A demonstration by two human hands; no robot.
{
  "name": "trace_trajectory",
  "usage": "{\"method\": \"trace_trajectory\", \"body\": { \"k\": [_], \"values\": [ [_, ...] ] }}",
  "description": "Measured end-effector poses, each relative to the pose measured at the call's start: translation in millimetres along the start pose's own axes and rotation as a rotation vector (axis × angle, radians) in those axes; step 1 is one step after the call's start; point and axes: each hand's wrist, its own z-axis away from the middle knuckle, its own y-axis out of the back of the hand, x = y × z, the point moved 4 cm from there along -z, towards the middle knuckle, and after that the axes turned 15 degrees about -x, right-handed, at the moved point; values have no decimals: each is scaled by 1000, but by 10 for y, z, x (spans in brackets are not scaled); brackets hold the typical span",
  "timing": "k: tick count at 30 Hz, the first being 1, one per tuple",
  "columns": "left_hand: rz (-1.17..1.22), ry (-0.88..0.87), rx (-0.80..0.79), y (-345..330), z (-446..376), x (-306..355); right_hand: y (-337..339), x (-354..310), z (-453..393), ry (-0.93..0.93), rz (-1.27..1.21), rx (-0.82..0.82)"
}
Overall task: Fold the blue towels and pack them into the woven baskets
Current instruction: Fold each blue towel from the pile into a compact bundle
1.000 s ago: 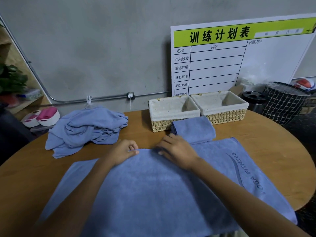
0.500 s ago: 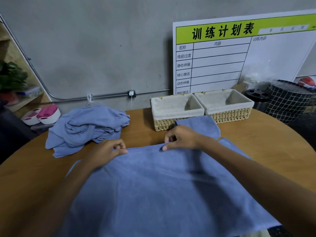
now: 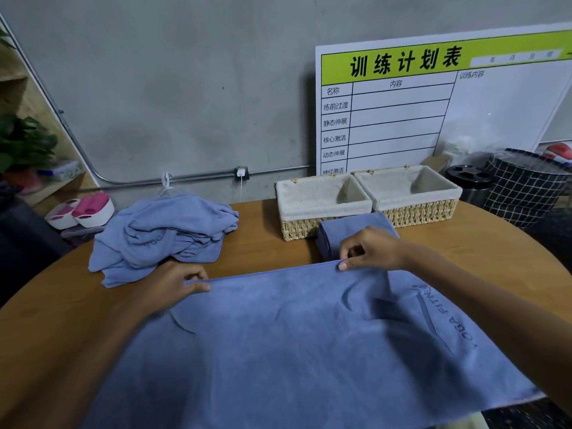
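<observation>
A large blue towel [image 3: 294, 345] lies spread over the round wooden table [image 3: 495, 261], with dark lettering near its right side. My left hand [image 3: 176, 286] pinches its far edge at the left. Further right, my right hand [image 3: 368, 250] pinches the same edge between thumb and fingers. Just behind my right hand lies a folded blue towel [image 3: 328, 235]. Behind it stand two woven baskets with pale liners side by side, the left basket [image 3: 322, 205] and the right basket [image 3: 411, 193], both empty. A rumpled pile of blue towels [image 3: 164, 236] sits at the back left.
A white board with a green header [image 3: 433, 103] leans on the grey wall behind the baskets. A checked black bin [image 3: 523, 187] and a black lidded can [image 3: 469, 178] stand off the table at right. White and pink containers [image 3: 83, 209] sit at left.
Both hands have taken the towel's far edge in a pinch and moved apart along it. The edge now runs taut between them, and the towel lies shifted on the table.
</observation>
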Motion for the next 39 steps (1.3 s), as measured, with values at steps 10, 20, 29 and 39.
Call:
{"method": "trace_trajectory", "body": {
  "k": [10, 20, 29, 39],
  "values": [
    [-82, 177, 251, 327, 101, -63, 234, 55, 103, -48, 143, 228],
    [-177, 20, 270, 132, 356, -217, 39, 182, 296, -25, 227, 300],
    [-300, -156, 398, 113, 853, 287, -34, -152, 918, 173, 392, 489],
    [-336, -167, 275, -637, 1403, 303, -1163, -117, 1291, 191, 471, 499]
  ]
}}
